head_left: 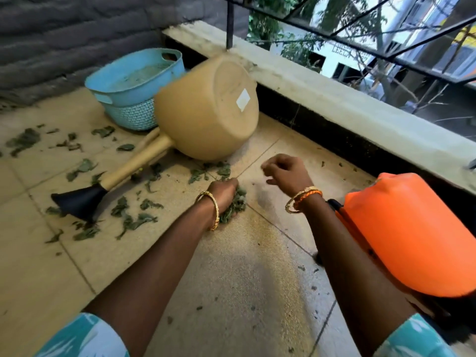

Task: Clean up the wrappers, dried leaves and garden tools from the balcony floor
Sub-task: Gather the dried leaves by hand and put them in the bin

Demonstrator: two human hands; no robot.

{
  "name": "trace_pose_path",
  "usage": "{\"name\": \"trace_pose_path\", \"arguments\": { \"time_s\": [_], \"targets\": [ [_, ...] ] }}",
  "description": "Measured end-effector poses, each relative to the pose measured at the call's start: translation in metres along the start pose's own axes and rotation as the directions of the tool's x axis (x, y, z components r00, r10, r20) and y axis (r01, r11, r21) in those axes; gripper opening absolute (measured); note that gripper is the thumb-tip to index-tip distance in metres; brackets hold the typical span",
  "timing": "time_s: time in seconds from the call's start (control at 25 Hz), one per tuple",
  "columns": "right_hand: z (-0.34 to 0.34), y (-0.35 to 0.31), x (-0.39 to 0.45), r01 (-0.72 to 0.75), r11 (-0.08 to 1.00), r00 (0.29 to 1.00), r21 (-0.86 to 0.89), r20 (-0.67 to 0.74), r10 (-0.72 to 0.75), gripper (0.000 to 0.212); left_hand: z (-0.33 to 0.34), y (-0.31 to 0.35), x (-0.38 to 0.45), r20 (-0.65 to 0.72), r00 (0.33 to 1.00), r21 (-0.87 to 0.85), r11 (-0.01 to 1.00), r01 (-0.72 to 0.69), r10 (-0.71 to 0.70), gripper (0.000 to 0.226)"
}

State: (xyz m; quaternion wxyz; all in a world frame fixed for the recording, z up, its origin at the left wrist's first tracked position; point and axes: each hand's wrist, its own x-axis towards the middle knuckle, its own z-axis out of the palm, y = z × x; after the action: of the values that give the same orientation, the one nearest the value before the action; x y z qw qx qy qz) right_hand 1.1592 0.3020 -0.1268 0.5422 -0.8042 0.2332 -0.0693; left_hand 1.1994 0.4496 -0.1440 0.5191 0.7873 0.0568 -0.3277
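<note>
The balcony floor (108, 256) is laid with pale beige tiles, dusty and stained darker down the middle strip between the two arms. A grey rough-textured wall (64, 29) closes the far left side, and a low concrete parapet (342, 104) with a black metal railing (386, 29) above it runs along the right edge; trees and buildings show beyond.

Dried leaves (134, 222) lie scattered over the left and middle tiles, thickest around the spout of a tan watering can (206, 112) that lies tipped on its side near the parapet, its base with a white sticker facing up and its black rose (78, 202) resting on the floor toward the left edge. Behind it, in the far corner by the wall, a light blue basket (134, 83) leans tilted. An orange plastic container (409, 235) sits at the right edge, just beside the right forearm.

The left hand (224, 194), wearing a gold bangle, is closed around a bunch of leaves pressed to the floor at mid-tile. The right hand (286, 173), with bangles on the wrist, hovers just right of it with fingers loosely curled, holding nothing.
</note>
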Motion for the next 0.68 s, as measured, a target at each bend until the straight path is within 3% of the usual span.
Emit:
{"name": "trace_pose_path", "arguments": {
  "time_s": [0.04,0.12,0.2,0.28,0.36,0.44,0.68],
  "targets": [
    [-0.007,0.007,0.004,-0.036,0.999,0.991,0.037,-0.129,0.04,0.012,-0.007,-0.006,-0.002,-0.026,1.0,0.007,1.0,0.018,-0.018,0.031],
    [-0.02,0.028,0.012,-0.18,0.964,0.941,-0.197,-0.321,0.11,0.023,-0.019,-0.019,0.0,-0.074,0.996,0.023,0.999,0.046,-0.045,0.038],
    [-0.016,0.045,0.011,-0.298,0.849,0.941,-0.437,-0.283,0.184,0.047,-0.025,-0.029,0.0,-0.089,0.993,0.027,0.997,0.078,-0.075,0.043],
    [0.004,0.061,0.003,-0.201,0.8,0.977,-0.566,-0.174,0.122,0.047,-0.025,-0.035,-0.002,-0.086,0.992,0.039,0.994,0.101,-0.097,0.04],
    [0.022,0.071,-0.009,-0.039,0.761,0.994,-0.647,-0.105,-0.038,0.033,-0.023,-0.039,0.0,-0.082,0.99,0.005,0.994,0.112,-0.111,0.035],
    [0.027,0.079,-0.02,0.08,0.695,0.981,-0.714,-0.067,-0.182,0.037,-0.02,-0.039,-0.001,-0.078,0.989,-0.045,0.992,0.121,-0.124,0.033],
    [0.02,0.093,-0.061,0.146,0.625,0.959,-0.767,-0.045,-0.28,0.047,-0.014,-0.038,-0.006,-0.052,0.987,-0.09,0.986,0.144,-0.149,0.031]
  ]
}}
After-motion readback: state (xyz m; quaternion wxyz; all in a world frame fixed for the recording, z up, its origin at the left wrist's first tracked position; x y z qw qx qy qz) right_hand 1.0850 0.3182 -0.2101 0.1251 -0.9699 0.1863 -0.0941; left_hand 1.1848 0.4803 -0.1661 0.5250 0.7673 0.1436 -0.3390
